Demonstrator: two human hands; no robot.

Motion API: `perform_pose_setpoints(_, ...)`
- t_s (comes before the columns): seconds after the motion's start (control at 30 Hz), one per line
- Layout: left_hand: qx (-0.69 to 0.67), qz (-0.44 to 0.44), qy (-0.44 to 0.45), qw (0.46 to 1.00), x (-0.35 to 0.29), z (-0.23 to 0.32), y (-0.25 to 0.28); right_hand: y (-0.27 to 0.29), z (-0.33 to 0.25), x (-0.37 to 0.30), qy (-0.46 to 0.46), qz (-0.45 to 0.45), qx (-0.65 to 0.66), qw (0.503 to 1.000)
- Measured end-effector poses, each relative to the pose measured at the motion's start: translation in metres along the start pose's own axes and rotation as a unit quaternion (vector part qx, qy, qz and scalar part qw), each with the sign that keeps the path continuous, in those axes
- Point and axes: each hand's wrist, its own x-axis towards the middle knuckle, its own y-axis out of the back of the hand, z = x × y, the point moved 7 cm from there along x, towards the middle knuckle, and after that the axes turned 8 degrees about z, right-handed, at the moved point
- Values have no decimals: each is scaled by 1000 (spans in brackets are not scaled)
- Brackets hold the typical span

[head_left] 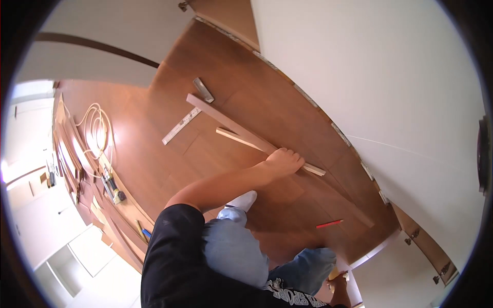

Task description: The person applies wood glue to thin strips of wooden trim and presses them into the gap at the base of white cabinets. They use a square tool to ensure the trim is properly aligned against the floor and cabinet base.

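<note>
My left hand [284,162] is closed over a long, thin wooden strip [226,118] that lies slantwise across the floor. Beneath the strip runs a shorter, pale wooden batten [238,137], its far end sticking out past my knuckles. By the strip's far end is a metal square; its ruler blade [181,126] shows on one side and its stock [203,90] on the other. At the lower edge, my right hand [337,282] is curled beside my knee against something pale yellow and white, mostly hidden. A red pencil [329,224] lies between the strip and my knee.
Brown wood-look flooring [154,174] meets a large white panel [380,82] along a rough edge at right. On the left are a coiled pale cord [97,134], a power tool [112,187] and stacked wooden strips [110,220]. Hinged cabinet parts [421,241] stand at lower right.
</note>
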Motion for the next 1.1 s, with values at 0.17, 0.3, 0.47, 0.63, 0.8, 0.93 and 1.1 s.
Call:
perform_pose_setpoints(0.17, -103, -108, -13, 989, 8, 14, 55, -37, 26, 15, -65, 62, 162, 983)
perform_pose_setpoints(0.3, -136, -77, -47, 987, 12, 14, 64, -71, 80, 52, -30, 85, 482, 871)
perform_pose_setpoints(0.47, -66, -129, -31, 989, 3, 20, 108, -15, 11, -21, 0, 94, 804, 587)
perform_pose_setpoints(0.63, -140, 74, 12, 987, -34, 45, 248, 109, 36, -169, 67, 178, 949, 253)
perform_pose_setpoints(0.8, -346, 254, 126, 894, -118, 24, 386, 192, 15, -272, 402, 208, 889, 65)
perform_pose_setpoints(0.93, -575, 366, 28, 731, -126, 50, 459, 158, 5, -286, 352, 52, 930, 93)
perform_pose_setpoints(1.1, -661, 323, -17, 677, -139, 90, 459, 144, 12, -323, 379, 133, 910, 103)
